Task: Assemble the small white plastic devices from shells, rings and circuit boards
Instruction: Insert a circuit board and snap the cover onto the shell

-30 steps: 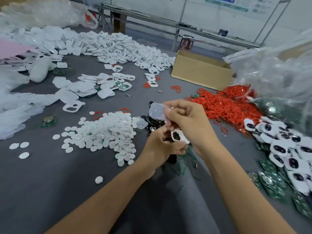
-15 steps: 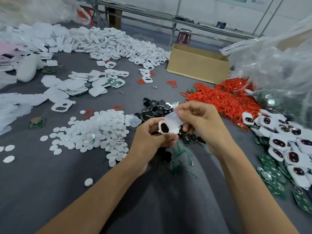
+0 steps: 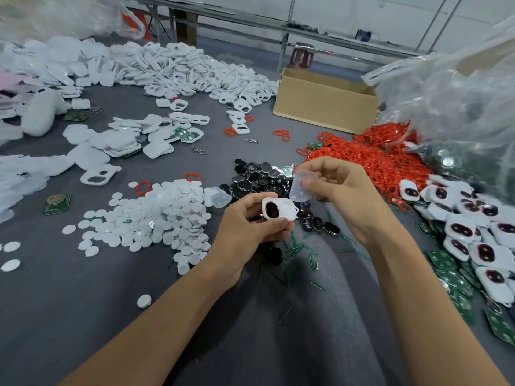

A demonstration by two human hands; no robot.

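While the left hand (image 3: 245, 227) grips the white shell (image 3: 279, 208), the right hand (image 3: 342, 190) pinches a translucent cover (image 3: 301, 188) just above.

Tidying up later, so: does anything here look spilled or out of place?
Yes: a white disc lies alone, away from the disc pile; some red rings sit apart from the red heap; green slivers lie strewn about.

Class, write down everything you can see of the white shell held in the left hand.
The shell is a small, glossy white plastic piece with rounded corners. A dark oval opening sits toward its left end, with a hint of red at the rim. It faces up, held above the table. The left hand pinches it, thumb on its near edge. A clear piece in the right hand hangs just above its right end; whether they touch cannot be told.
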